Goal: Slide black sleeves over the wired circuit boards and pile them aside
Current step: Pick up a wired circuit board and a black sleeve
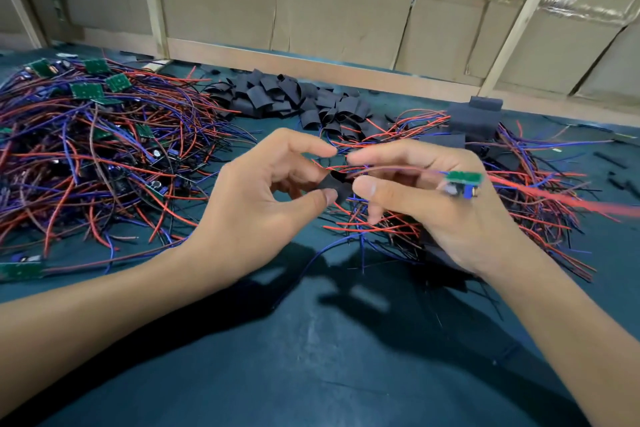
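Now busy with the threading step, by the look of it. Left hand (273, 194) pinching one black sleeve (334, 186) between thumb and fingers, with the open mouth of the sleeve turned toward the other hand. Right hand (433, 198) curled round the thin wires of one wired circuit board (464, 180), with the little green board itself sticking out past the knuckles, blurry, up in the air and not yet inside the sleeve. Both hands close together, almost touching, above the dark green table (311, 357). Wire tips maybe already at the sleeve mouth, maybe not; too blurry there to tell. Off to the left, a big messy heap of bare boards (86, 90) with red, blue and black wires. Behind the hands, a pile of spare sleeves (277, 97). On the right, a heap of finished ones (474, 118), dark wraps on top of tangled wires. Lots left to do, going by the size of the left heap. Next move, most likely: poke the wire ends into the sleeve mouth, keep the mouth open with a soft pinch, pull the wires through, slide the sleeve over the green board, then drop it on the right heap. Needs a light grip and a straight push, or else bent wires and a squashed sleeve.
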`<state>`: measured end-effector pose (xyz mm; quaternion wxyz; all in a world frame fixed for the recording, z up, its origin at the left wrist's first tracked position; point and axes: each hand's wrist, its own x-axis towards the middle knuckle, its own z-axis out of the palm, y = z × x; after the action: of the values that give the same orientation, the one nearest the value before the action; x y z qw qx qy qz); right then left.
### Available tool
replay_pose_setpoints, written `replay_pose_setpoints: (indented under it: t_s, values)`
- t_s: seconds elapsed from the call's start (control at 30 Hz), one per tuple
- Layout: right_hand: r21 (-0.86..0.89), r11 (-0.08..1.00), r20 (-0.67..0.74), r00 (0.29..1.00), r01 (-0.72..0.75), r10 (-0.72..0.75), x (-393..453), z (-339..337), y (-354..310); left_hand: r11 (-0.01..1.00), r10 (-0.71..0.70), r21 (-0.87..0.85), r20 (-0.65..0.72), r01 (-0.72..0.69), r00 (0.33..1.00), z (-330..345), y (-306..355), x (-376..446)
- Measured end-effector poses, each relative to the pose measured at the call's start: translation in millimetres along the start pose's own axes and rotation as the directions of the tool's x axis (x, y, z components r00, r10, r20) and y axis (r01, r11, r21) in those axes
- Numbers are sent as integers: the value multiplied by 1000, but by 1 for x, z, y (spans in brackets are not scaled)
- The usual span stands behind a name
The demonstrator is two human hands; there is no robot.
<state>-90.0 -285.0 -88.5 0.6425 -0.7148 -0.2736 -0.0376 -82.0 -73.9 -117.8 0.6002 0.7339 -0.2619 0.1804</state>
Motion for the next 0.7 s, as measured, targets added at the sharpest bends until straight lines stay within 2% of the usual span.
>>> replay_pose_setpoints:
  t_s: [0.13, 0.2, 0.4, 0.5, 0.7]
  values:
    - [298, 954, -13, 999, -30, 35, 4, -4, -10, 998, -63, -1, -87, 63, 994, -11, 0, 12]
    - [356, 934, -32, 998, -34, 48, 4, -7, -14, 998, -66, 7, -105, 67, 992, -16, 0, 16]
    - [383, 919, -184, 967, -95, 177, 6, -9, -14, 999, -32, 37, -118, 37, 992, -20, 2, 15]
    - [287, 945, -231, 946, -156, 226, 7, -13, -12, 997, -19, 70, -140, 29, 990, -21, 2, 16]
    - [195, 971, -232, 956, -135, 179, 5, -3, -9, 972, 117, 218, -127, -87, 985, -24, -1, 10]
